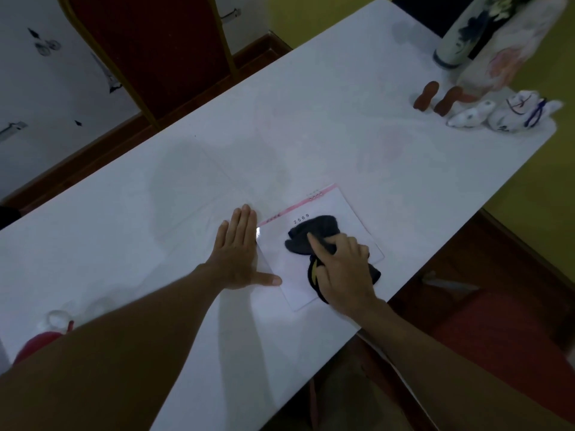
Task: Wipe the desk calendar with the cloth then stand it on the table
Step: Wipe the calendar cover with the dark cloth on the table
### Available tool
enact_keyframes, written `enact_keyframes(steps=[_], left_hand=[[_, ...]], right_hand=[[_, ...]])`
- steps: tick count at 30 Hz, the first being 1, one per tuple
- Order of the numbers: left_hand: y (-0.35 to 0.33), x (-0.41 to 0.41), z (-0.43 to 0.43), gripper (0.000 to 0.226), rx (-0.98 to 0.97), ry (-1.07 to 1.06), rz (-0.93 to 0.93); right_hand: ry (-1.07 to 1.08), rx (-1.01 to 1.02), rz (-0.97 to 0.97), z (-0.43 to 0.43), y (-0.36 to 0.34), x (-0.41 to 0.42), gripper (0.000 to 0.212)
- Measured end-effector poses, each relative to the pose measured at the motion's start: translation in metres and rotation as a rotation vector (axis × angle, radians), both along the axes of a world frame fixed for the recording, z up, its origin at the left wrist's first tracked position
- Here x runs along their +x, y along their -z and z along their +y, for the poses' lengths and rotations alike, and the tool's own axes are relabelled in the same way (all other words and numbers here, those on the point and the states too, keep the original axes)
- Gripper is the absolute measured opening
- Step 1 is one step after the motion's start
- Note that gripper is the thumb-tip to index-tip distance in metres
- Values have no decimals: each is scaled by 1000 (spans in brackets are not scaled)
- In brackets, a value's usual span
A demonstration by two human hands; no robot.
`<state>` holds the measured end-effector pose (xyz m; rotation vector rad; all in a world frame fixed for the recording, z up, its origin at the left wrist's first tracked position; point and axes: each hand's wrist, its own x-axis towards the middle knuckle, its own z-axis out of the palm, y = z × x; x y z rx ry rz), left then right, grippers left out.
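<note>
The desk calendar (342,209) lies flat on the white table (186,188), near its right edge. It is white with a pink strip along its far side and small printed digits. A dark cloth (314,231) rests on the calendar's page. My right hand (345,272) presses down on the cloth, fingers bent over it. My left hand (238,253) lies flat on the table at the calendar's left edge, fingers together and stretched, with the thumb tip touching the page's near corner.
At the table's far right stand a painted vase (466,32), a pale box (510,48), two brown figurines (435,98) and small white ceramic animals (504,113). A red object (40,340) sits at the near left. A red chair (149,54) stands behind the table.
</note>
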<state>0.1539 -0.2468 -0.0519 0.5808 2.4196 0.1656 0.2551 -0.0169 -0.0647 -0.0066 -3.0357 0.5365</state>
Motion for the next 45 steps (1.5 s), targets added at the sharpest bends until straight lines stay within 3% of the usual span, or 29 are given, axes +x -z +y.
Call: enact_keyframes(steps=[2,7,13,17,19,25,29,30,34,36,38,41,45], left_hand=[[-1,-1,0,156,-5,-2,-3],[0,1,1,159,-8,1,5],[1,2,1,160,-21,-4,2],[3,1,1,161,-8,-13,1],[3,1,0,160,-8,-15,-1],[4,0,0,160,-9,-1,-7],[6,0,-2,161,10,2,6],[6,-1,-2,160,13,3,4],[9,-2,-3,155,-4,23,-12],[10,-3,-4,154,12,24,-16],[11,-3,-6,146,49,17,-18],[12,-3,-10,109,130,-32,37],[9,-6,-18,70,242,-62,298]], right_hand=[[-17,31,14,10,2,-6,62],[251,30,25,-3,1,-20,57],[-51,61,-4,-14,7,13,55],[267,59,17,2,0,-39,51],[319,29,14,-9,-2,-48,50],[-110,81,-18,-1,3,-28,51],[263,2,-110,1,-5,-63,55],[270,9,-102,-9,-5,-60,56],[-185,102,-80,-20,2,-25,54],[-188,93,-76,-9,2,-32,54],[-58,88,-79,-8,-1,-42,55],[0,100,-74,-16,-4,-43,57],[-18,118,-77,-12,-4,-43,57]])
